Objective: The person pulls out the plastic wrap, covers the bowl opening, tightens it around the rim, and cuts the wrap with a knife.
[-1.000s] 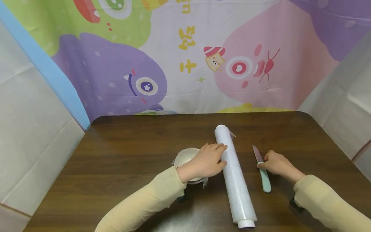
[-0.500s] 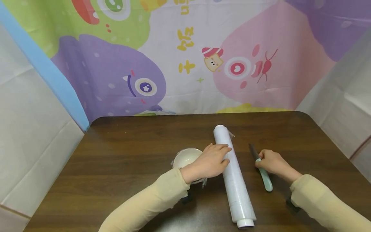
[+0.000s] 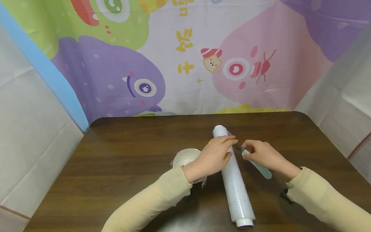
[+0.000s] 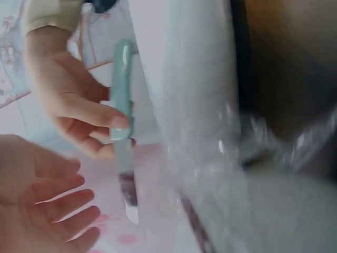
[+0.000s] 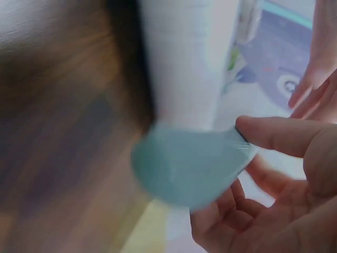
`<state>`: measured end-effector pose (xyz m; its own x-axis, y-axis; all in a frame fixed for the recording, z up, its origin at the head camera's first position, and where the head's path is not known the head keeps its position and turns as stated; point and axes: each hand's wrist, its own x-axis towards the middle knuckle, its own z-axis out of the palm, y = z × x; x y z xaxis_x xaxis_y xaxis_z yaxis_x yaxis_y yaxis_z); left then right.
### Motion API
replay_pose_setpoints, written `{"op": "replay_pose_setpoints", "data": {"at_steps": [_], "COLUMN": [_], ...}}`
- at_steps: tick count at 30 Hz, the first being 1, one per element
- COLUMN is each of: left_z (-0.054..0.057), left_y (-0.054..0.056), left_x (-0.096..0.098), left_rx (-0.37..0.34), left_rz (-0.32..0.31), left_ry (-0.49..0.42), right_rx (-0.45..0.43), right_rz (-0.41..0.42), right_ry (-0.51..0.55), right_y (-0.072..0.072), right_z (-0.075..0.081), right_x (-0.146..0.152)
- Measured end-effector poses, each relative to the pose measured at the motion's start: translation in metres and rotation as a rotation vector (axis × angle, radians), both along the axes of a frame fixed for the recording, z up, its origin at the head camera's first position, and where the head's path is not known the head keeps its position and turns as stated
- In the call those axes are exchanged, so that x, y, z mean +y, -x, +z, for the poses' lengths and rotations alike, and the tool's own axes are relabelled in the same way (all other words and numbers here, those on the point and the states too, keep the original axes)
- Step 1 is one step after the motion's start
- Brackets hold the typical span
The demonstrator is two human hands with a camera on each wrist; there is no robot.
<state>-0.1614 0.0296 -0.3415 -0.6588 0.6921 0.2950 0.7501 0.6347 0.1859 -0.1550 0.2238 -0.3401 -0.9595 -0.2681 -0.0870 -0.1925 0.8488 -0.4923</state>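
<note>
A long roll of clear plastic wrap lies on the table, pointing away from me. My left hand is over its upper part; in the left wrist view its fingers are extended and hold nothing. Right of the roll, my right hand pinches a mint-green knife by the handle, near the blade. The blade shows in the left wrist view, while in the head view it is mostly hidden. The handle's end fills the middle of the right wrist view, blurred.
Left of the roll stands a white bowl with crumpled clear film around its rim, partly covered by my left forearm. The dark wooden table ends at a cartoon-printed cloth behind it. A loose strip of film sticks out near the roll's far end.
My right hand has lifted the knife and brought it left and forward, tip toward the roll. The left hand has shifted slightly forward and right over the roll.
</note>
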Motion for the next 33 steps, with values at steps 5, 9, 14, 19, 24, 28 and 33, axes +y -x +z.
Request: {"op": "replay_pose_setpoints", "data": {"at_steps": [5,9,14,19,24,28,33], "left_z": [0.001,-0.001,-0.003,-0.004,-0.003,-0.004,-0.004], "left_y": [0.0,0.001,0.001,0.003,0.006,0.008,0.009], "left_x": [-0.003,-0.007,-0.015,-0.022,-0.028,-0.032,-0.035], "left_rx": [0.225,0.287,0.273,0.249,0.224,0.218,0.254], "left_rz": [0.048,0.079,0.114,0.138,0.158,0.176,0.229], "left_ry": [0.032,0.026,-0.021,-0.054,-0.104,-0.161,-0.19], "right_rx": [0.052,0.112,0.151,0.154,0.181,0.225,0.351], "right_rz": [0.083,0.107,0.12,0.103,0.086,0.087,0.102], "right_ry": [-0.024,-0.042,-0.05,-0.052,-0.034,-0.036,-0.062], "right_y": [-0.005,-0.008,-0.008,-0.005,-0.003,-0.002,0.0], "right_z": [0.014,0.02,0.022,0.022,0.024,0.025,0.022], "right_x": [-0.018,-0.03,-0.042,-0.049,-0.051,-0.052,-0.056]}}
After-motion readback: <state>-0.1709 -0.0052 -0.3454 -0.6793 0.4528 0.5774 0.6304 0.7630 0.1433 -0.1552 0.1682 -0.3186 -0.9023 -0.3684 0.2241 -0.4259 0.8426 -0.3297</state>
